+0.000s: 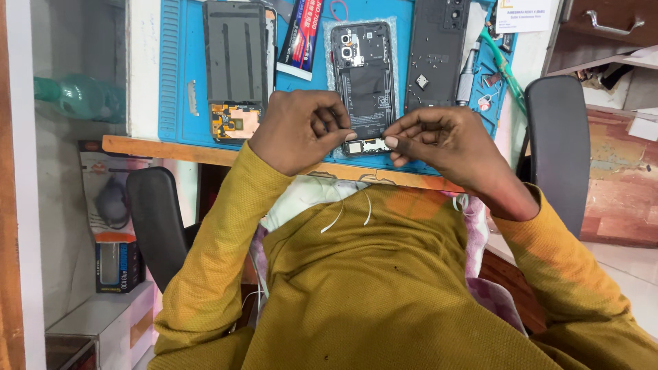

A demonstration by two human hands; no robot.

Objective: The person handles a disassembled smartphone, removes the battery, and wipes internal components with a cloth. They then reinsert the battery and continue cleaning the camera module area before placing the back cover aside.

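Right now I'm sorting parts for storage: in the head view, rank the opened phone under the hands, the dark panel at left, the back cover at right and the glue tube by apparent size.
1. Dark panel and back cover: look alike and both are cut off at the top, so no ranking.
2. Opened phone: somewhat smaller, lower end hidden by the left hand and right hand.
3. Glue tube: smallest, also cut off.

opened phone point(362, 75) | back off, dark internals exposed | flat, upright on blue mat

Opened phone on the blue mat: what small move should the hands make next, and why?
Probably lower the pinched fingertips onto the bottom end of the opened phone. The left hand and right hand meet just over its lower edge, seemingly pinching something too small to identify, and the phone lies flat on the blue mat, back removed, parts exposed.
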